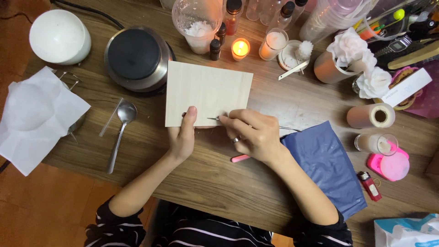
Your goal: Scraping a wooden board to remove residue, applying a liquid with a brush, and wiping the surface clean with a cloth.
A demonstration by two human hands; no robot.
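At the centre of the frame our left hand (182,137) grips the lower edge of a pale card (208,93), thumb pressed on its face, while our right hand (254,135) pinches a thin metal pin (213,119) against it. Around them the wooden table (219,183) holds a spoon (121,132) at left, a lit candle (240,48) above, and a blue sheet (327,164) at right.

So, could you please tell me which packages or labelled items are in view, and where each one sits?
White rectangular box: right edge of the table, tilted, faint grey print.
White and teal plastic packet: bottom right corner, crumpled.
Small red lighter: right of the blue sheet, with a label.
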